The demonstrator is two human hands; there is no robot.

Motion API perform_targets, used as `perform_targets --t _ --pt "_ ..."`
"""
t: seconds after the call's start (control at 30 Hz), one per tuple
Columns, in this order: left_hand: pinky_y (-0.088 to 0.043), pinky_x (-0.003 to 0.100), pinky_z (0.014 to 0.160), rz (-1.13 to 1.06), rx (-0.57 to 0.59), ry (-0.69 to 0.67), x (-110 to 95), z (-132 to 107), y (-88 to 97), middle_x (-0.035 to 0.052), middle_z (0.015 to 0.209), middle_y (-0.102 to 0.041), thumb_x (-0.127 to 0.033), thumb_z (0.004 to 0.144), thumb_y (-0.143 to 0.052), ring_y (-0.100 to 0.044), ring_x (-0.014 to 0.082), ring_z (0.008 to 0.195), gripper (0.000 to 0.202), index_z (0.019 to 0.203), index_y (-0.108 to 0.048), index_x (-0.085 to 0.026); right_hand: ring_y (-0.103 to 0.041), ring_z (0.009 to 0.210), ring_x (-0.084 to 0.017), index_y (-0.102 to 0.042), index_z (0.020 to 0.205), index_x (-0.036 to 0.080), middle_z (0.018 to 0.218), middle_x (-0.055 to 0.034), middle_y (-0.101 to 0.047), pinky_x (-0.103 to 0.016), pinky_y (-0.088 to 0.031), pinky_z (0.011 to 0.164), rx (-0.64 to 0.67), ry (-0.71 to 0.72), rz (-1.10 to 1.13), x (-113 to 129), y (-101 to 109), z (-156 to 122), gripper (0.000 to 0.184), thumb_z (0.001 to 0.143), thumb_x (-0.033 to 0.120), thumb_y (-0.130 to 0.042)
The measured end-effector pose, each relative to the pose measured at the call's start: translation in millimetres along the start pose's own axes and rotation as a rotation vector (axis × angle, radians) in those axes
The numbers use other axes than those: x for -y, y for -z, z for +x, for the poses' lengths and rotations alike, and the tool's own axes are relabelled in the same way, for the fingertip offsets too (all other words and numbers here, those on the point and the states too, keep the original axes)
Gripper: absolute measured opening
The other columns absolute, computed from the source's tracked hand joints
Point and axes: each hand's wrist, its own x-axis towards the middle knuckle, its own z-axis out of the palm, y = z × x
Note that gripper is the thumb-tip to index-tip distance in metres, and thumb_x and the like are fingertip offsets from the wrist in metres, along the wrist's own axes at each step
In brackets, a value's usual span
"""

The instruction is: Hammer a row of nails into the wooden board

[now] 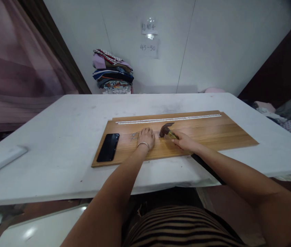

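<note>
Right grip [184, 140] clamps the hammer [167, 130] near its head for control; left grip [146, 137] curls just beside, whether it holds anything, can't tell.

Broad white rectangular table [57, 137], matt top, faintly smudged grey toward the far edge. Bears a long light-brown wooden board [212, 133], laid flat slightly right of centre, long side roughly parallel to the near table edge (left near corner closest to that edge). Well apart from it, out at the left rim, a flat white oblong slab [1, 159], lying at an angle. By the far edge, a stack of folded coloured cloths [113, 72]; on the top or behind it, impossible to tell.
</note>
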Motion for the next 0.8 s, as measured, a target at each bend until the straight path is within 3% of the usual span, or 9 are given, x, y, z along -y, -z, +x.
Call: perform_targets --t 0.27,0.5,0.67,0.8 --pt "-0.040 0.046 0.126 -0.008 0.001 -0.003 0.1 0.0 0.0 0.0136 0.160 -0.062 -0.027 0.109 -0.042 -0.052 0.0303 0.149 0.039 0.136 -0.070 -0.021 -0.061 0.070 -0.017 -0.072 0.130 0.018 0.073 0.0006 -0.066 -0.026 -0.051 0.069 0.001 -0.019 0.012 -3.3 -1.1 0.1 0.043 0.088 0.015 -0.062" --pt "-0.039 0.048 0.127 -0.010 0.001 -0.003 1.0 0.8 -1.5 0.0149 0.160 -0.061 -0.027 0.109 -0.042 -0.051 0.0315 0.150 0.041 0.137 -0.070 -0.019 -0.064 0.079 -0.018 -0.074 0.126 0.018 0.088 -0.0036 -0.074 -0.027 -0.052 0.075 -0.003 -0.013 0.011 -1.5 -1.8 0.5 0.042 0.085 0.013 -0.065" --pt "-0.039 0.047 0.127 -0.006 -0.001 -0.003 0.9 1.5 -2.0 0.0137 0.161 -0.061 -0.027 0.108 -0.043 -0.051 0.0309 0.151 0.040 0.137 -0.070 -0.021 -0.060 0.071 -0.016 -0.074 0.127 0.018 0.080 -0.0009 -0.070 -0.027 -0.051 0.071 -0.017 -0.019 0.012 -3.0 -0.6 0.0 0.042 0.086 0.016 -0.066" --pt "-0.040 0.047 0.126 -0.009 0.002 0.002 -0.1 0.4 -0.2 0.0147 0.159 -0.062 -0.027 0.109 -0.043 -0.053 0.0310 0.149 0.039 0.136 -0.070 -0.020 -0.063 0.078 -0.018 -0.076 0.124 0.018 0.086 -0.0030 -0.073 -0.029 -0.053 0.076 -0.026 -0.004 -0.004 -0.2 -0.6 -0.1 0.042 0.084 0.015 -0.066"
